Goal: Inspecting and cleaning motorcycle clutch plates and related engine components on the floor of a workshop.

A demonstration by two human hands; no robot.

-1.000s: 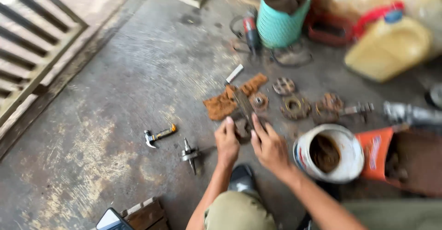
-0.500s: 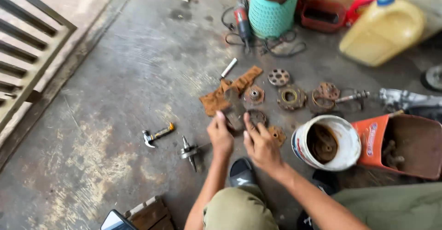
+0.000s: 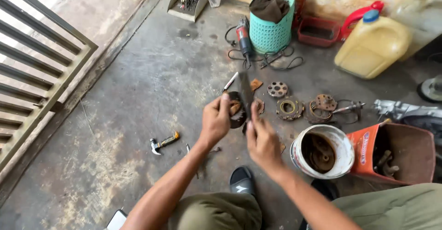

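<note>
We're looking down on a stained concrete floor (image 3: 138, 87), metal gate (image 3: 32, 69) along the left. Far right sits a big yellow jug (image 3: 373, 48) with a blue cap, liquid level not clear to us. Left of it, a teal mesh basket (image 3: 271, 27) topped with a dark brown cloth (image 3: 271, 2). Near right, an orange cut-open container (image 3: 396, 154) holds dark metal parts, and touching its left side is a white bucket (image 3: 322, 152) with brown, greasy sludge inside. Behind the jug, a shallow red tray (image 3: 317, 31); its contents we can't make out.

Now the hands, mid-scene above the floor. Our left hand (image 3: 215, 119) has its grip closed around a dark round rusty part (image 3: 237, 110), thumb up over its edge. Our right hand (image 3: 262, 140) pinches the lower end of a flat dark blade-like piece (image 3: 245, 92), standing upright against that round part.

Beyond them, rusty discs and rings (image 3: 290, 106) lie scattered. An angle grinder (image 3: 242, 37) rests by the basket, and a small hammer (image 3: 163, 143) lies to the near left.
</note>
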